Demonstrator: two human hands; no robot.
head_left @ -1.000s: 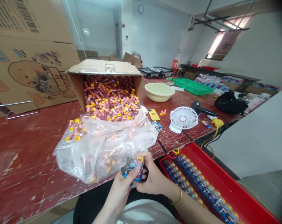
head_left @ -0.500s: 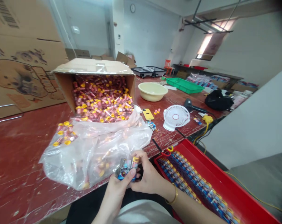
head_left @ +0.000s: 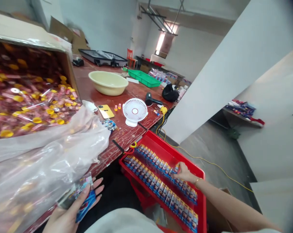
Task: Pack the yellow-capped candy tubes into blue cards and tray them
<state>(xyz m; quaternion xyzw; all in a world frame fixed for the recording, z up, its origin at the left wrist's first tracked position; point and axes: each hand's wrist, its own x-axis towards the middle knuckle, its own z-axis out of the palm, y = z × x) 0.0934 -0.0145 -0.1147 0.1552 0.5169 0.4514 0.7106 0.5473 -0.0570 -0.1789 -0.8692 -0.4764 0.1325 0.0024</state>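
Observation:
My left hand [head_left: 74,205] is at the table's front edge with its thumb over a few flat blue printed wrappers [head_left: 86,202], fingers stretched beneath them. My right hand [head_left: 186,174] reaches into the red tray [head_left: 197,173], its fingers closed round a small yellow-topped pack [head_left: 177,167] at one of the rows. The fingers partly hide that pack. Two long rows of blue packs with yellow tops [head_left: 158,187] stand in the tray. Beside my left hand, clear plastic sheeting [head_left: 63,168] spills from a carton [head_left: 71,61] full of pink tubes with yellow caps [head_left: 37,97].
A white fan [head_left: 135,111], a yellow phone [head_left: 106,111] and more printed wrappers [head_left: 109,124] lie on the red table [head_left: 112,145]. Behind them are a cream basin [head_left: 108,84], a green tray [head_left: 143,78] and a hair dryer [head_left: 152,98]. A yellow cable [head_left: 216,166] crosses the floor.
The view has swung right. My hands, together before, have parted: the right has carried the small pack over to the red tray, while the left keeps the wrappers by the plastic sheeting.

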